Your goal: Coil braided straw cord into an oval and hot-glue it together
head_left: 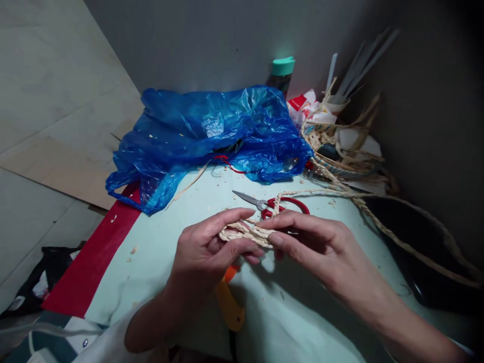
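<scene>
Between my two hands is a small coil of pale braided straw cord [245,233]. My left hand [212,242] grips the coil's left side between thumb and fingers. At its right end, my right hand [310,237] pinches the cord with thumb and fingertips. From there the braid [321,192] rises and runs off to the right across the table. Just beyond my fingers lie red-handled scissors [260,202], their blades apart and pointing left. Under my left hand is a yellow-orange tool [229,302] with a dark cord, partly hidden, whose kind I cannot make out.
A crumpled blue plastic bag [212,126] covers the table's back. Behind it stands a green-capped bottle [283,73]. Straw strips and a basket [340,161] crowd the back right, above a black flat object [416,262]. Straw scraps dot the pale tabletop [151,262].
</scene>
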`<action>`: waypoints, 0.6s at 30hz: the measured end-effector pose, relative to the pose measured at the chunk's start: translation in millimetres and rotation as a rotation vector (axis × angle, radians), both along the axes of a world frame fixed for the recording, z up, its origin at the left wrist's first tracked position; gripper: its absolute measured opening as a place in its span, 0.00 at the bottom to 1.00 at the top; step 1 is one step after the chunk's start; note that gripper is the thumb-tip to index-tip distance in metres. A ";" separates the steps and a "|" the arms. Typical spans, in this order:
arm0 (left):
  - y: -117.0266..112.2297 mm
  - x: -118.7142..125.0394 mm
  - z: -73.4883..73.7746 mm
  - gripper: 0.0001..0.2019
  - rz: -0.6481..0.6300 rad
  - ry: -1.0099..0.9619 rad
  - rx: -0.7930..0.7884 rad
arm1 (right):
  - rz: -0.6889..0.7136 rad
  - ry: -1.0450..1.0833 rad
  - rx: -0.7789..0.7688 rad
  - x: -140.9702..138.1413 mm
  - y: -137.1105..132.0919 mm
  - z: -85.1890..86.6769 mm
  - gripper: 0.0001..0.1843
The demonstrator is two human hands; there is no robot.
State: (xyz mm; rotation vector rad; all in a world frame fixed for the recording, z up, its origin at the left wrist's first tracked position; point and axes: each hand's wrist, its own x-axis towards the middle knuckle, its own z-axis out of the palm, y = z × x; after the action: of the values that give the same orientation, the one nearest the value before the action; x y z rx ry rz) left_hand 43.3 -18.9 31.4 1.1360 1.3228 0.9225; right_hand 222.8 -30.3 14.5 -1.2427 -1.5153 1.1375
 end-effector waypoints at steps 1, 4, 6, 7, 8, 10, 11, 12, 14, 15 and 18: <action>0.1 -0.6 -0.3 0.13 -0.002 -0.012 0.001 | -0.006 0.015 -0.032 -0.5 0.1 -0.2 0.07; 0.6 -2.2 -1.4 0.13 -0.019 -0.002 0.032 | -0.038 0.098 -0.094 -2.2 0.4 -1.2 0.09; 1.1 -2.6 -2.1 0.10 -0.041 0.032 0.056 | -0.071 0.130 -0.106 -3.2 0.0 -1.8 0.08; 1.3 -2.6 -2.5 0.09 -0.050 0.047 0.064 | -0.084 0.129 -0.103 -3.6 -0.3 -2.0 0.07; 1.4 -2.5 -2.9 0.09 -0.057 0.057 0.068 | -0.093 0.120 -0.095 -4.0 -0.8 -2.3 0.07; 1.5 -2.2 -3.7 0.09 -0.062 0.066 0.070 | -0.103 0.098 -0.070 -4.4 -1.7 -2.7 0.07; 1.4 -2.0 -4.2 0.09 -0.062 0.067 0.067 | -0.110 0.093 -0.053 -4.5 -2.1 -2.9 0.07; 1.2 -1.6 -4.6 0.09 -0.060 0.066 0.066 | -0.118 0.091 -0.035 -4.4 -2.4 -2.9 0.07; 0.3 -0.6 -5.2 0.09 -0.050 0.052 0.071 | -0.131 0.096 0.008 -3.6 -2.7 -2.9 0.06; -0.2 0.1 -5.2 0.09 -0.037 0.041 0.075 | -0.128 0.101 0.035 -3.0 -2.8 -3.0 0.06; -1.7 2.9 -4.7 0.08 0.034 -0.004 0.103 | -0.083 0.078 0.118 -1.3 -2.9 -4.0 0.06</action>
State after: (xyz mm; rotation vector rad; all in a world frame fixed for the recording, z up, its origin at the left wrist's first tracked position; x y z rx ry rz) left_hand 46.2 -20.7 26.8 1.1932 1.3076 1.0276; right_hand 221.5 -33.2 10.5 -1.1578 -1.4390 1.0166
